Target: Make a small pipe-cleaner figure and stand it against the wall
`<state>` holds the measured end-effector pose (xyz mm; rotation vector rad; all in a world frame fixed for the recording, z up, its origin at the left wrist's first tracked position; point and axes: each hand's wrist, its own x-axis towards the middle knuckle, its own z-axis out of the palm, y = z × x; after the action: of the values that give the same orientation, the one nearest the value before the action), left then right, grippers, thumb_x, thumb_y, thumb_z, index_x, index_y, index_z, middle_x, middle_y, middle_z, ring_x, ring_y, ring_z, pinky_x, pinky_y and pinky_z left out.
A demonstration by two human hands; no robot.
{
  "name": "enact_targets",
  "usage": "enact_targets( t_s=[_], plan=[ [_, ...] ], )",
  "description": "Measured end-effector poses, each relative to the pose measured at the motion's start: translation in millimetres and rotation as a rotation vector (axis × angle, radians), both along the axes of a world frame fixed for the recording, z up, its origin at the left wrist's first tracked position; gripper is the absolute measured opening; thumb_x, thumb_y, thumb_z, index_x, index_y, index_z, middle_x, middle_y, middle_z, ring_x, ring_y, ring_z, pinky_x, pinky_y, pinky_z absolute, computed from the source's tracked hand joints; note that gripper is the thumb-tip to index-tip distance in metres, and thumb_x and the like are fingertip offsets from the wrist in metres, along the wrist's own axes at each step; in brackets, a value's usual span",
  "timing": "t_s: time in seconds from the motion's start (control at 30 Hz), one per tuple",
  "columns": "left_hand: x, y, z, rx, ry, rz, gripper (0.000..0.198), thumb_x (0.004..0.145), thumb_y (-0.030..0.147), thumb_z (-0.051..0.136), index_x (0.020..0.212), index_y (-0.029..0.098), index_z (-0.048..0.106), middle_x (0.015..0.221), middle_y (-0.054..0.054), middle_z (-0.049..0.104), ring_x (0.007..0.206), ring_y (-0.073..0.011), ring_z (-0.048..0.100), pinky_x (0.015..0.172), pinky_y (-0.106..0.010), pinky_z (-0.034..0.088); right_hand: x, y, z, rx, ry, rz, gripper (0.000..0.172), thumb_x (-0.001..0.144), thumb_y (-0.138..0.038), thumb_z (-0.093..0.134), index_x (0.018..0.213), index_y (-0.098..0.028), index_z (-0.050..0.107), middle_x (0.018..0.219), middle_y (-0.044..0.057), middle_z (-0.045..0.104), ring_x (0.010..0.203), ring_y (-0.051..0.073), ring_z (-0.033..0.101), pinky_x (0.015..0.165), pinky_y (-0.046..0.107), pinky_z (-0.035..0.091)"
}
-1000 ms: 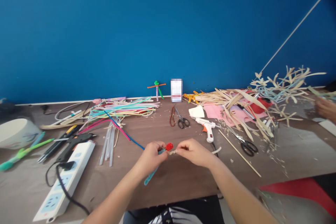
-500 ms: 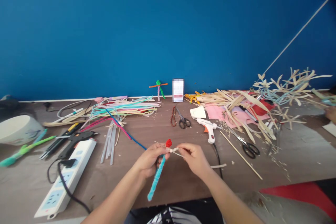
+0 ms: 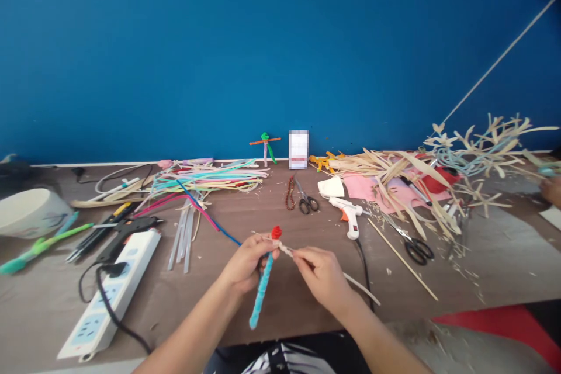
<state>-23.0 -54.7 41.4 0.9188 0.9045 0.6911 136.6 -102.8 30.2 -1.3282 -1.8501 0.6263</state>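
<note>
Between finger and thumb, my left hand (image 3: 253, 260) grips a stick wrapped in fuzzy light-blue pipe cleaner (image 3: 262, 292), with a small red curled top (image 3: 276, 232). The stick slants, its blue end pointing down toward the table edge. A cream strip (image 3: 286, 249), twisted near the stick, stretches from just below the red top to my right hand (image 3: 319, 272), which pinches it closed. The strip's loose tail seems to come out beyond the right hand. A dark-blue pipe cleaner (image 3: 225, 234) reaches the table behind my left hand.
At left lie a power strip (image 3: 111, 292), a black glue gun (image 3: 125, 234) and a white bowl (image 3: 33, 213). A white glue gun (image 3: 348, 213), scissors (image 3: 418, 249) and a thin stick (image 3: 403, 260) lie at right. Another person's hand (image 3: 551, 190) shows at the far right edge.
My right hand has drawn slightly down, and the cream strip between the hands looks more twisted. The stick and my left hand have shifted a little left; more tail shows at right.
</note>
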Motion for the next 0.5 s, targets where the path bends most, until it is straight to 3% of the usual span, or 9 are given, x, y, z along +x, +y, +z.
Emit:
enact_targets(
  t_s=[0.1, 0.23, 0.4, 0.5],
  plan=[
    [-2.6, -0.4, -0.4, -0.013, 0.006, -0.075, 0.019, 0.063, 0.028, 0.060, 0.056, 0.012, 0.052, 0.046, 0.002, 0.048, 0.034, -0.0021, 0.025, 0.036, -0.018, 0.013, 10.8, 12.6, -0.1, 0.037, 0.049, -0.093, 0.020, 0.081, -0.019, 0.045, 0.084, -0.019, 0.064, 0.080, 0.004, 0.066, 0.073, 0.015, 0.060, 0.066, 0.025, 0.045],
    [-2.3, -0.7, -1.3, 0.109, 0.164, -0.104, 0.020, 0.064, 0.031, 0.060, 0.060, 0.012, 0.055, 0.048, 0.001, 0.053, 0.035, -0.0034, 0.028, 0.037, -0.018, 0.017, 15.6, 13.1, 17.3, 0.121, 0.006, -0.124, 0.020, 0.082, -0.021, 0.043, 0.087, -0.020, 0.063, 0.080, 0.005, 0.064, 0.073, 0.014, 0.059, 0.067, 0.025, 0.044],
    [1.6, 0.3, -0.4, 0.325, 0.345, 0.061, 0.021, 0.064, 0.031, 0.059, 0.053, 0.012, 0.056, 0.045, 0.002, 0.049, 0.042, -0.0061, 0.036, 0.042, -0.019, 0.024, 3.3, -8.3, 25.8, 0.108, -0.140, -0.015, 0.023, 0.084, -0.020, 0.039, 0.085, -0.020, 0.062, 0.067, 0.004, 0.060, 0.063, 0.012, 0.055, 0.060, 0.022, 0.040],
    [2.2, 1.1, 0.5, 0.210, 0.226, 0.098, 0.023, 0.065, 0.032, 0.058, 0.053, 0.013, 0.055, 0.041, 0.005, 0.040, 0.037, -0.0041, 0.028, 0.039, -0.018, 0.020, -1.4, -16.5, 19.4, 0.041, -0.160, 0.065, 0.022, 0.083, -0.017, 0.040, 0.087, -0.021, 0.061, 0.070, 0.003, 0.062, 0.064, 0.012, 0.057, 0.060, 0.021, 0.040]
  ],
)
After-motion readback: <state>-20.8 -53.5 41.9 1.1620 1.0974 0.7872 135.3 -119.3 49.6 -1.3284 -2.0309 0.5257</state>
